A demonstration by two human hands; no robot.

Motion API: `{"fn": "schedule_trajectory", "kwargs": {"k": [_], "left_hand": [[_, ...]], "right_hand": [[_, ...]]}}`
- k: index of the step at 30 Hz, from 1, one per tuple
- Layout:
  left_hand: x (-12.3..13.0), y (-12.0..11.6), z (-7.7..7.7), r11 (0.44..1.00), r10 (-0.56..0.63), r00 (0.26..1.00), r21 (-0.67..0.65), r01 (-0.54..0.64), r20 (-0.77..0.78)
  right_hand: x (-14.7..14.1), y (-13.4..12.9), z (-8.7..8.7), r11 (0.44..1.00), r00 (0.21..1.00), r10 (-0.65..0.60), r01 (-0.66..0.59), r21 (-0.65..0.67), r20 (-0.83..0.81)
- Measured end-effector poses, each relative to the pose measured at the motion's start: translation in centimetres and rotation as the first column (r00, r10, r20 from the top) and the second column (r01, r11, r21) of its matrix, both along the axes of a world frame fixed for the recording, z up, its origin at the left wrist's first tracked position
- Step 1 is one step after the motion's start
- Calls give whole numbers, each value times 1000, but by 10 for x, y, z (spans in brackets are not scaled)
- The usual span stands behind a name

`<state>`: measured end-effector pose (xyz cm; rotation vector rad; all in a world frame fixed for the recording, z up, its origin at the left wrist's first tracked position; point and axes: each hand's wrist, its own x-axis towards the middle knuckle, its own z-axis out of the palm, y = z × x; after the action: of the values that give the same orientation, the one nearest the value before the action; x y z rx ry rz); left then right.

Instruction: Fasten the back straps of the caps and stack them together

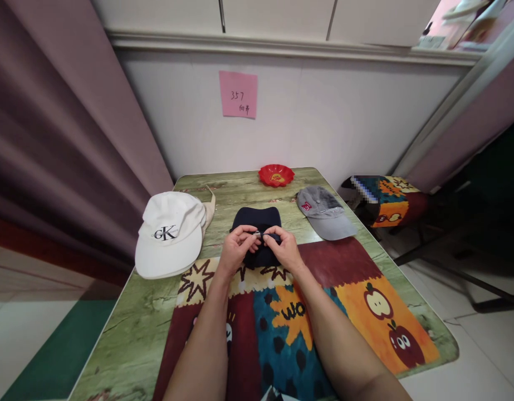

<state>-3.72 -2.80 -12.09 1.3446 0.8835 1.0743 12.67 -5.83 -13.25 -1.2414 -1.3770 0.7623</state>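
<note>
A dark navy cap (257,218) lies at the middle of the table, partly over the top edge of a patterned mat, its brim toward the wall. My left hand (239,249) is closed in a pinch on the cap's strap, near a small shiny buckle. From the other side, my right hand (284,249) pinches the same strap, close to the left fingertips. A white cap (171,231) with black letters rests to the left. On the right sits a grey cap (326,211) with a small red patch.
A red scalloped dish (276,176) stands at the back of the wood-patterned table (127,328). The colourful mat (332,259) lies under my forearms. Behind is a white wall with a pink note (238,94). A stool with a patterned cover (392,203) stands beyond the right edge.
</note>
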Motion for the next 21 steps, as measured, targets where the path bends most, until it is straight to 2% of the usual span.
{"fn": "schedule_trajectory", "kwargs": {"k": [3, 9, 13, 18, 21], "left_hand": [[0, 0, -1, 1000, -5, 1000, 5, 5, -5], [4, 0, -1, 997, 67, 996, 30, -69, 57], [6, 0, -1, 998, 48, 998, 38, -50, 43], [4, 1, -5, 990, 119, 991, 71, -123, 59], [4, 2, -7, 991, 120, 990, 57, -125, 76]], "right_hand": [[0, 1, -1, 1000, 1000, 0, 0, -5, -10], [-1, 2, 1, 1000, 998, 13, -13, -13, -66], [-2, 1, 3, 1000, 997, 25, -25, -4, -78], [-2, 1, 5, 1000, 996, 30, -30, 5, -87], [-2, 2, 4, 1000, 996, 21, -21, 5, -86]]}}
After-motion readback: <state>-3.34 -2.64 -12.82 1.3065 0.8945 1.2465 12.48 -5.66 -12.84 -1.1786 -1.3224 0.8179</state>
